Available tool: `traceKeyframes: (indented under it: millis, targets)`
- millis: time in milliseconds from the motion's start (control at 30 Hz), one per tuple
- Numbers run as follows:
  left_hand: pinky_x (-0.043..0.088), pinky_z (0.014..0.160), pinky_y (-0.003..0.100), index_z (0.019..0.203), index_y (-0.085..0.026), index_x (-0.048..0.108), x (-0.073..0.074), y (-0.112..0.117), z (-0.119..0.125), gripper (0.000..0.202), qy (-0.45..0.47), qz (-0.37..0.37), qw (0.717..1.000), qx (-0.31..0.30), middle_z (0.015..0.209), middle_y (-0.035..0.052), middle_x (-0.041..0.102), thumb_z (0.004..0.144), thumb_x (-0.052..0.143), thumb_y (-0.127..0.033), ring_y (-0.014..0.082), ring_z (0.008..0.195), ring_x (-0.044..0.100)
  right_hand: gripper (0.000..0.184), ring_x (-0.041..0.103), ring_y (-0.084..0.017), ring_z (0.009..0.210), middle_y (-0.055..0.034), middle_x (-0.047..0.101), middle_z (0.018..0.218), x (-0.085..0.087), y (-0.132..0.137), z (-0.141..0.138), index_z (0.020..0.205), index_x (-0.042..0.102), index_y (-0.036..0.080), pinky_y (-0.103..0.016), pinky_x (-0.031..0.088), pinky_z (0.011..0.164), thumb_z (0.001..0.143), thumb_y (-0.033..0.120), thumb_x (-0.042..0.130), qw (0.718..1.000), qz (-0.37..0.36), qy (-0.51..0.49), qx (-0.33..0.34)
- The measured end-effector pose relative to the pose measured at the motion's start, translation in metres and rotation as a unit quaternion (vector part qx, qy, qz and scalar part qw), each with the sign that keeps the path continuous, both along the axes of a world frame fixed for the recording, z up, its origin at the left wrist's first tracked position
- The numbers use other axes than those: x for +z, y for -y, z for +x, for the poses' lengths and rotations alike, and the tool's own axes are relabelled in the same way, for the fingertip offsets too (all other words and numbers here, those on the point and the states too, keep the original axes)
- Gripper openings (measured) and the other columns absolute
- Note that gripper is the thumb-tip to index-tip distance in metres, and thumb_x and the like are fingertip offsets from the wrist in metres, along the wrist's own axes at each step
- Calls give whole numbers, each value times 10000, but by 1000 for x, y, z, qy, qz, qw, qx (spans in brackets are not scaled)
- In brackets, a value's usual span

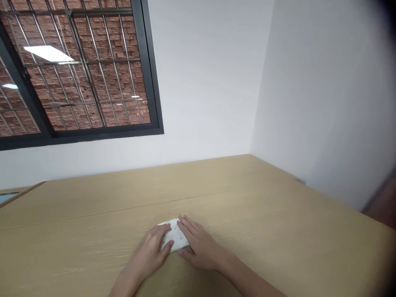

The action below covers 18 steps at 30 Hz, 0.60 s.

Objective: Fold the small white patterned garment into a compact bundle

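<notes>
A small, flat white rectangle with a faint speckled pattern (175,235) lies on the wooden tabletop (123,247); whether it is folded cloth, paper or a packet I cannot tell. My left hand (154,245) grips its left end, with the fingers over the far edge and the thumb at the near edge. At the right end, my right hand (199,243) holds it the same way, fingers stretched across the top and thumb against the near corner. Both hands cover its ends, so only the middle shows.
A thin seam (139,205) crosses the tabletop beyond my hands. White walls (210,82) meet the table at the back and right. A dark-framed window (156,103) with metal bars stands at the upper left, brickwork behind it. Something light blue (8,197) shows past the left edge.
</notes>
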State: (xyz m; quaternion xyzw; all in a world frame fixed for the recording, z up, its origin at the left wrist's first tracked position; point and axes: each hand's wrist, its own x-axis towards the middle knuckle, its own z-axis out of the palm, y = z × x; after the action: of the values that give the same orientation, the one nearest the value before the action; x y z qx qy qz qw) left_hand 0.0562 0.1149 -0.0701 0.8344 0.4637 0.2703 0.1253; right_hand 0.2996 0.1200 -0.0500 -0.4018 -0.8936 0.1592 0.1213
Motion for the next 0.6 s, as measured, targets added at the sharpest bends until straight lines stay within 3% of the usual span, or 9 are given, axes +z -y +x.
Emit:
traceKeyframes:
  millis: [600]
  targets:
    - [463, 1087, 468, 1351, -223, 529, 4, 2, 2, 483, -10, -17, 1000, 15, 1367, 94, 604, 898, 620, -364, 271, 1271, 556, 781, 121, -305, 1534, -141, 153, 1656, -6, -1, 1, 1588, 237, 110, -499, 189, 1241, 969, 516, 487, 1000, 9, -26, 4]
